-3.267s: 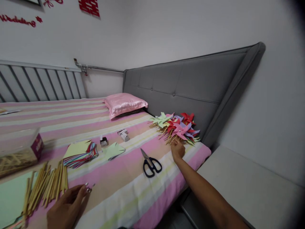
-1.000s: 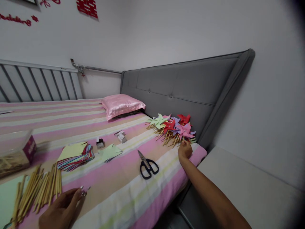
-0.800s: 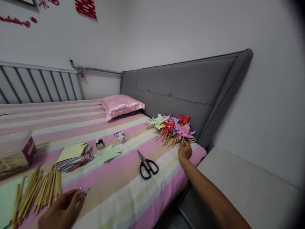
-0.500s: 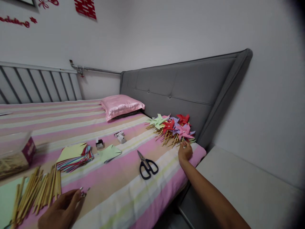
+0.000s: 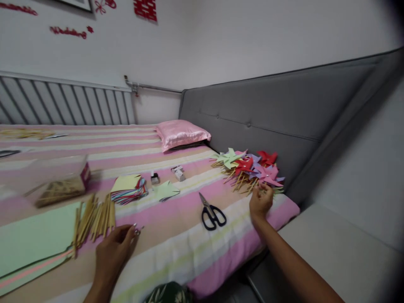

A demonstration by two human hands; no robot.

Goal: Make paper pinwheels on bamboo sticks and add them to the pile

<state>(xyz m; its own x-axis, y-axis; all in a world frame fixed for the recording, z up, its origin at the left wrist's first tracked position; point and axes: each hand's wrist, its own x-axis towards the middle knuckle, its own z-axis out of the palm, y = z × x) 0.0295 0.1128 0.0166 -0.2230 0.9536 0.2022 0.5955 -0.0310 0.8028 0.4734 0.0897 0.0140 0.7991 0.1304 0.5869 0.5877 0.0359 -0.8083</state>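
Observation:
My right hand (image 5: 261,201) is at the near edge of a pile of paper pinwheels on wooden sticks, its fingers closed round the stick of a pink pinwheel (image 5: 267,173). Red pinwheels (image 5: 244,166), a pale green pinwheel (image 5: 231,158) and purple ones lie in the same pile. My left hand (image 5: 113,246) rests low over the bed, thumb and forefinger pressed together beside a few small shiny metal pieces (image 5: 137,232). What those fingertips hold, if anything, is too small to make out. Between my hands lie black-handled scissors (image 5: 212,214), blades slightly apart.
Left of my left hand are wooden sticks (image 5: 94,219), large green paper sheets (image 5: 34,235) and a clear plastic box (image 5: 63,181). Beyond lie stacked coloured paper squares (image 5: 128,189), cut green paper (image 5: 166,190), two small boxes and a pink pillow (image 5: 183,134). A grey headboard (image 5: 268,109) borders the bed.
The view has turned left, so everything sits further right and more of the green sheets and plastic box shows. Both hands stay at about the same places on the bed.

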